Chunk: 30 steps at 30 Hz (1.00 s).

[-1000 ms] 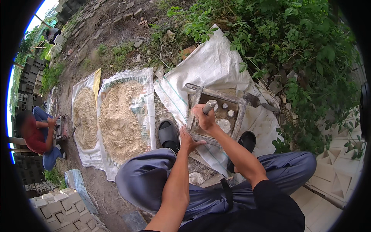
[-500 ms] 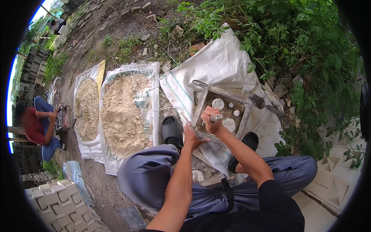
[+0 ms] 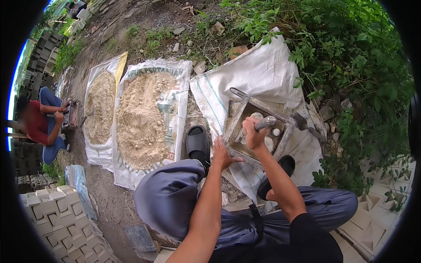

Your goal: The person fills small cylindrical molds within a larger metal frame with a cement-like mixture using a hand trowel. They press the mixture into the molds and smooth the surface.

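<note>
Over the frame point(image 3: 269, 108), the right hand point(image 3: 254, 136) grips a now-tilted tool point(image 3: 265, 122), seemingly reangling its stroke; the left hand point(image 3: 222, 156) lies spread alongside.

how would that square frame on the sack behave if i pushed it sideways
The square frame would probably keep its shape, since its thick sides join at the corners. It seems unlikely to roll or tip, lying flat and low, but the creased white sack beneath might bunch up.

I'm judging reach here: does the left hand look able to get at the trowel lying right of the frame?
Probably not directly: the right hand, gripping a tool, and the frame lie between the left hand and the trowel.
</note>
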Tool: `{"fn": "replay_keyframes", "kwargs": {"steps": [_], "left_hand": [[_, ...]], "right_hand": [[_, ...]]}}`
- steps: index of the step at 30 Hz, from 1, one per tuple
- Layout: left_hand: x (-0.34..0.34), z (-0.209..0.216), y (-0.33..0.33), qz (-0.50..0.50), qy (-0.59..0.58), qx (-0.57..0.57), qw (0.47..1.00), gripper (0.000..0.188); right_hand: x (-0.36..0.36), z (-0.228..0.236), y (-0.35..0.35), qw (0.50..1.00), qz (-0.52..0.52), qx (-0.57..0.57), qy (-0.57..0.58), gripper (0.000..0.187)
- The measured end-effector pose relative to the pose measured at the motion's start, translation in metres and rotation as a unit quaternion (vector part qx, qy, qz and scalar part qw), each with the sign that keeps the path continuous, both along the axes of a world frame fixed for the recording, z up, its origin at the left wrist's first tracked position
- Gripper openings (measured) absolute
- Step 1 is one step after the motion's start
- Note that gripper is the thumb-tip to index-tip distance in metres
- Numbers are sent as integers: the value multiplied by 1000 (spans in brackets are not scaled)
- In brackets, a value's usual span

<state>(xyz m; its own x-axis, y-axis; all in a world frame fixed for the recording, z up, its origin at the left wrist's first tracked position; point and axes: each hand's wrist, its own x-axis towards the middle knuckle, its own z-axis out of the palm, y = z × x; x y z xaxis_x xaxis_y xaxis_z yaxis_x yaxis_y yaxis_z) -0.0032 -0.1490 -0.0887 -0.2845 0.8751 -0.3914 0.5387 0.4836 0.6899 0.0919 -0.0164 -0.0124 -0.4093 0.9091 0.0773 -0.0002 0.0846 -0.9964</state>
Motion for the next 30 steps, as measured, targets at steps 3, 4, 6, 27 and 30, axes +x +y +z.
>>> {"fn": "replay_keyframes", "kwargs": {"steps": [3, 4, 6, 27, 30], "left_hand": [[1, -3, 3, -13, 42, -21, 999, 144], [1, -3, -1, -15, 43, -21, 999, 144], [-4, -4, -5, -3, 51, -21, 998, 145], [-1, -5, 2, -9, 28, 21, 999, 143], [-6, -11, -6, -2, 40, 11, 999, 144]], "right_hand": [[-12, -1, -3, 982, 28, 187, -24, 30], [-18, 7, -6, 975, 26, 223, 3, 30], [-15, 22, -3, 983, 62, 176, -1, 29], [-1, 13, -30, 990, -68, 115, 34, 30], [-2, 19, -27, 993, -19, 115, -12, 31]]}}
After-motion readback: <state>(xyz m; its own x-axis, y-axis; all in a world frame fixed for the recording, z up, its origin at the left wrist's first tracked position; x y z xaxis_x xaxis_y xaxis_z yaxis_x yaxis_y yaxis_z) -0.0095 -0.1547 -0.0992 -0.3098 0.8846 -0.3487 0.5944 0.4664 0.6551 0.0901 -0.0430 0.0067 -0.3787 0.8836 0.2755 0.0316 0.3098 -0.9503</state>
